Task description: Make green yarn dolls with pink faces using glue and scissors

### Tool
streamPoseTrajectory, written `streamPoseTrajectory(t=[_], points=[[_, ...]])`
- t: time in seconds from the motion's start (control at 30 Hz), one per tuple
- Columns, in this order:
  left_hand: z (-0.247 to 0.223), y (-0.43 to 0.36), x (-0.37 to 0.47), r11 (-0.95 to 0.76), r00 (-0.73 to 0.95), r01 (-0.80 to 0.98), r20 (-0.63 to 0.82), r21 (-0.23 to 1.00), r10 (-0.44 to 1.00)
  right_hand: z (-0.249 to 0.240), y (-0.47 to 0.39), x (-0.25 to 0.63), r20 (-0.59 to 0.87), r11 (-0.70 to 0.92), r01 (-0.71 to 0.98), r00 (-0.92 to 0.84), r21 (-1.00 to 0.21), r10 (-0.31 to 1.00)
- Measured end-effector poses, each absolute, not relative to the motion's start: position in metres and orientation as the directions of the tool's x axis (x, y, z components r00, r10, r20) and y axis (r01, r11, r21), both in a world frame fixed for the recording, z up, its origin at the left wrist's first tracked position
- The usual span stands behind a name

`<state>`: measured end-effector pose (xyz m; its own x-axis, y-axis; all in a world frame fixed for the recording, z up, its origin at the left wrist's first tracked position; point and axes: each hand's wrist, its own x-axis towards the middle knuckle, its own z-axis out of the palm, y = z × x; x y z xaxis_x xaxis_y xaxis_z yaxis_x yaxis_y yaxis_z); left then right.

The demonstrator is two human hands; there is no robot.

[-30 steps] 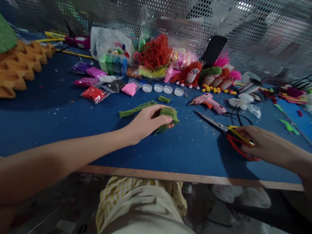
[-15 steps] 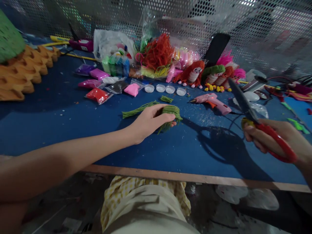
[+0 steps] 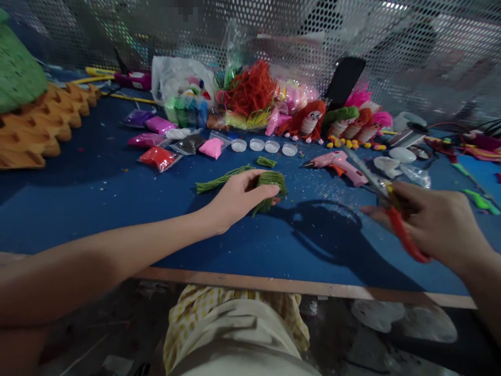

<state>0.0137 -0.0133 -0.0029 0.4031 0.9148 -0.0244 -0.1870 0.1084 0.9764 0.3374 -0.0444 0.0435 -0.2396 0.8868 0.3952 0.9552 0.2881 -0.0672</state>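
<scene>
In the head view, we find the yarn bundle (image 3: 273, 180) near the middle of the blue table (image 3: 250, 256), gripped in the left hand (image 3: 235, 201). The thumb lies across the near side and the fingers curl around the far side, so the grip is closed around the strands, with cut ends projecting beyond the fingertips. Long strands (image 3: 219, 181) lie beside the wrist, and a short piece (image 3: 266, 162) rests just beyond the hand. The right hand (image 3: 442, 214) is wrapped around the handles of the scissors (image 3: 382, 191), held above the table and well apart from the bundle; the blades point away from us, toward the glue gun (image 3: 340, 163). Blur prevents us from telling how far apart the blades stand or how the fingers sit in the loops. For good control, we judge that the bundle should be pinched firmly and evenly, with its strands parallel. We should seat the thumb and fingers fully in the loops before using the blades, orient the tips away from the left fingertips, and hold the scissors clear of the glue gun, which could be hot.
</scene>
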Motion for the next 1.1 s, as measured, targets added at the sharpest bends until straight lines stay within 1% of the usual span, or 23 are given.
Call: streamPoseTrajectory(t=[0.07,0.13,0.23,0.3,0.43,0.83,0.97,1.1], points=[[-0.002,-0.013,0.014,0.089,0.39,-0.175,-0.014,0.981,0.921,0.045,-0.045,0.325,0.491,0.347,0.932,-0.352,0.105,0.797],[-0.003,-0.013,0.014,0.065,0.381,-0.164,0.002,0.984,0.925,0.045,-0.045,0.318,0.562,0.379,0.878,-0.479,0.292,0.674],[-0.005,-0.013,0.013,0.035,0.377,-0.168,0.031,0.985,0.926,0.043,-0.045,0.317,0.559,0.396,0.762,-0.646,0.512,0.52],[-0.006,-0.013,0.013,0.007,0.378,-0.158,0.054,0.987,0.924,0.041,-0.044,0.318,0.532,0.389,0.717,-0.693,0.579,0.486],[-0.006,-0.014,0.012,-0.03,0.393,-0.141,0.084,0.99,0.916,0.039,-0.043,0.318,0.517,0.391,0.715,-0.693,0.58,0.501],[-0.003,-0.017,0.012,-0.002,0.4,-0.072,0.031,0.997,0.916,0.039,-0.044,0.321,0.495,0.429,0.722,-0.688,0.543,0.531],[-0.001,-0.017,0.012,-0.012,0.404,-0.067,0.038,0.998,0.914,0.039,-0.045,0.324,0.462,0.452,0.73,-0.678,0.513,0.571],[0.002,-0.018,0.012,-0.02,0.408,-0.041,0.035,0.999,0.912,0.037,-0.044,0.328,0.444,0.473,0.715,-0.695,0.516,0.566]])
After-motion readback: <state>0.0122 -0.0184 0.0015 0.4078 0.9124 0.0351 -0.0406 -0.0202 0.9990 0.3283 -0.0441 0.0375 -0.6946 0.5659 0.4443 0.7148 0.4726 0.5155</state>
